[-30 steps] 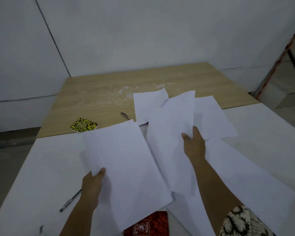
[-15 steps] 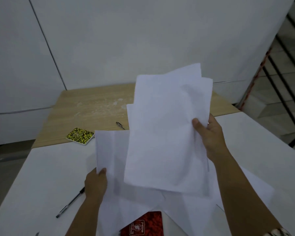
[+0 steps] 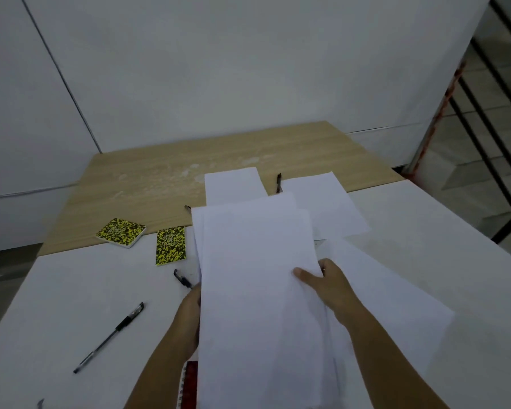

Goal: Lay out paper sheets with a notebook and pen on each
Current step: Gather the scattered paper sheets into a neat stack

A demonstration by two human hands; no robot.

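Both hands hold a stack of white paper sheets (image 3: pixel 257 278) above the white table. My left hand (image 3: pixel 191 314) grips its left edge, mostly hidden behind the paper. My right hand (image 3: pixel 326 283) pinches the right edge with the thumb on top. Loose sheets lie beyond: one at the back (image 3: pixel 233 184), one back right (image 3: pixel 325 205), one under my right arm (image 3: pixel 396 302). Two yellow-black notebooks (image 3: pixel 121 232) (image 3: pixel 170 245) lie to the left. A red notebook (image 3: pixel 190 385) peeks out below the stack. Black pens lie at left (image 3: pixel 109 336), beside the stack (image 3: pixel 182 278) and at the back (image 3: pixel 278 182).
The white table (image 3: pixel 56 290) butts against a wooden table (image 3: pixel 148 184) behind it, with a white wall beyond. A black stair railing (image 3: pixel 490 119) stands at the right. Another pen tip (image 3: pixel 187 208) shows at the stack's far left corner.
The two separately held sheets have come together into one stack, lowered toward the table. A second yellow-black notebook and more pens have come into sight as the paper moved.
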